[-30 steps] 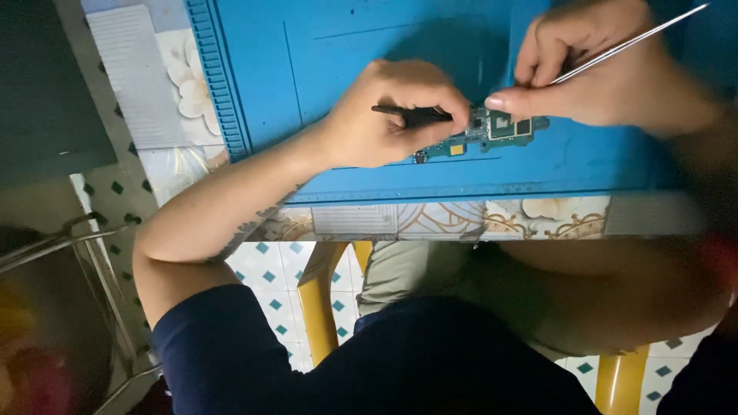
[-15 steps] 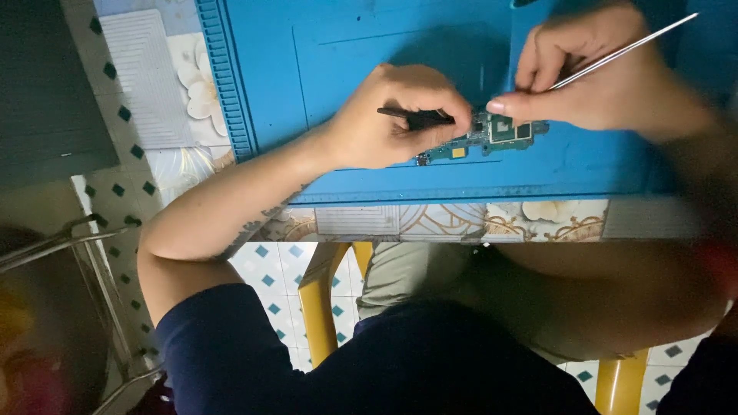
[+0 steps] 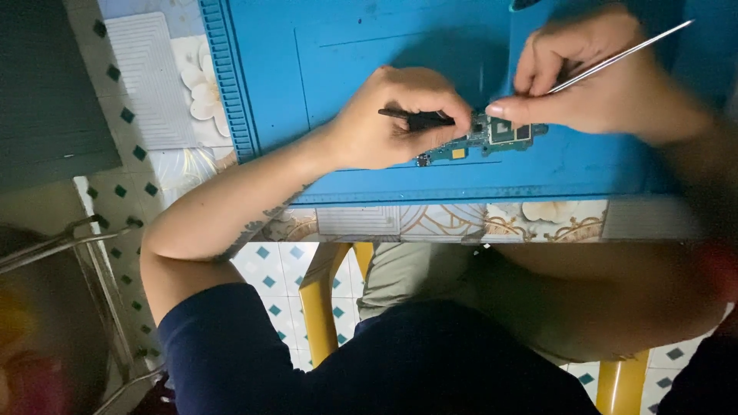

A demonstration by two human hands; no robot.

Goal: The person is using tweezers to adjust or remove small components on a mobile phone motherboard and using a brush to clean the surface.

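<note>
circuit board (image 3: 480,138) is lying on the blue work mat (image 3: 307,77), between both hands; left hand (image 3: 388,115) is gripping a black tool (image 3: 419,117) over it, right hand (image 3: 596,77) is pinching metal tweezers (image 3: 623,55).

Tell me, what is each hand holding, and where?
Left hand grips a black tool around its middle. Right hand pinches metal tweezers near their lower end, above the circuit board.

Blue mat (image 3: 346,92) looks matt, rubbery, with a ribbed edge; worktop (image 3: 461,219) under it is glossy patterned laminate. Circuit board (image 3: 484,138) is green with shiny metal shields, tweezers (image 3: 615,58) bare polished metal. Black tool (image 3: 419,117) matt plastic, chair legs (image 3: 319,307) smooth yellow plastic.
</note>
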